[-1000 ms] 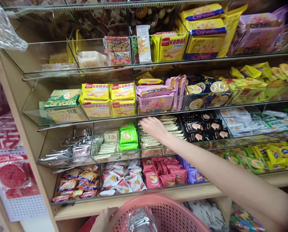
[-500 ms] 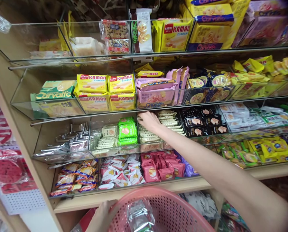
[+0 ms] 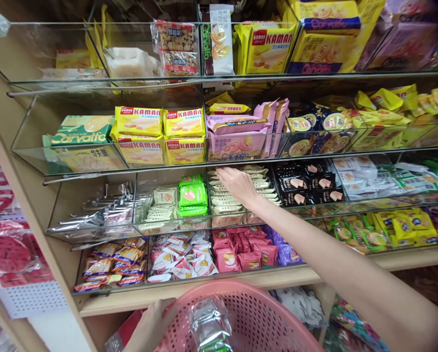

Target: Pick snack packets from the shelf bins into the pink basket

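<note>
My left hand [image 3: 151,320] is closed on the rim of a pink perforated plastic basket [image 3: 277,313] at the bottom of the view. Inside the basket lie silver-wrapped packets [image 3: 209,320] and some green wrapping. Reaching in from the right, my right hand [image 3: 237,185] is over a compartment of cream-coloured snack packets [image 3: 226,203] on the third shelf. Its fingers point left and look stretched out, close to the upper packets; whether they touch is unclear. No packet shows in this hand.
Bright green packets [image 3: 192,195] fill part of the compartment to the left, black wafer packets [image 3: 310,183] the one to the right. A clear front panel [image 3: 160,227] edges the shelf. Yellow KAMAN packs [image 3: 184,122] stand above; pink packets [image 3: 228,259] lie below.
My right hand has shifted slightly right over the cream packets, and its fingers look narrower together. The left hand still holds the basket. The view has moved a little.
</note>
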Available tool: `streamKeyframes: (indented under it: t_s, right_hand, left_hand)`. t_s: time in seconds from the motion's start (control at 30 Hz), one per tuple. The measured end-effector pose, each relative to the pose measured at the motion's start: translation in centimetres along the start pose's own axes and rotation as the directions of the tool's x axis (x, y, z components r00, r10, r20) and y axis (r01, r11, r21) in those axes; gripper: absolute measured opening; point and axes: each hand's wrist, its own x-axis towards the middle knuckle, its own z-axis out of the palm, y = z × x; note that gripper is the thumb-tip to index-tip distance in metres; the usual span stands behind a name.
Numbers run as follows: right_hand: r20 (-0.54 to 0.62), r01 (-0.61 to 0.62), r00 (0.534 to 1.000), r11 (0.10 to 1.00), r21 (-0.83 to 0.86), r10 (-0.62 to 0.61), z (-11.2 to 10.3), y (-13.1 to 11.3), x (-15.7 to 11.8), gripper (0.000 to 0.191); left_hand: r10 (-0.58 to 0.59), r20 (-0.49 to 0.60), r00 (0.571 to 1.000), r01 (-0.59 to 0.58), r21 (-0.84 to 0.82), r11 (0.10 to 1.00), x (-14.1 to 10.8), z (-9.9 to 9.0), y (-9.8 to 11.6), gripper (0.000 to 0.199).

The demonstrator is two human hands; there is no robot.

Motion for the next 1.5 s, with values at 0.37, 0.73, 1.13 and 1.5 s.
streamKeyframes:
  t_s: [0.37, 0.73, 1.13, 1.5]
  right_hand:
    - [-0.195, -0.093, 0.975, 0.991, 0.101, 0.112, 0.6, 1.5, -1.6, 0.043]
    - [-0.345, -0.068, 0.927, 0.97, 0.233, 0.148, 0.9, 1.8, -2.5, 0.043]
    - [-0.474, -0.076, 0.789, 0.828, 0.555, 0.39, 0.8, 1.9, -2.8, 0.04]
    - [-0.312, -0.13, 0.694, 0.539, 0.832, 0.649, -0.9, 1.2, -4.7, 0.04]
  left_hand:
    - [-0.01, -0.005, 1.0, 0.01, 0.022, 1.0, -0.1, -0.1, 0.5, 0.045]
    - [0.003, 0.002, 1.0, -0.003, 0.01, 1.0, -0.1, -0.2, 0.5, 0.045]
    - [-0.03, 0.07, 0.997, 0.028, 0.035, 0.999, -0.5, -0.7, 0.7, 0.041]
    - [0.015, 0.105, 0.994, -0.014, -0.017, 1.0, -0.7, -1.4, 1.4, 0.043]
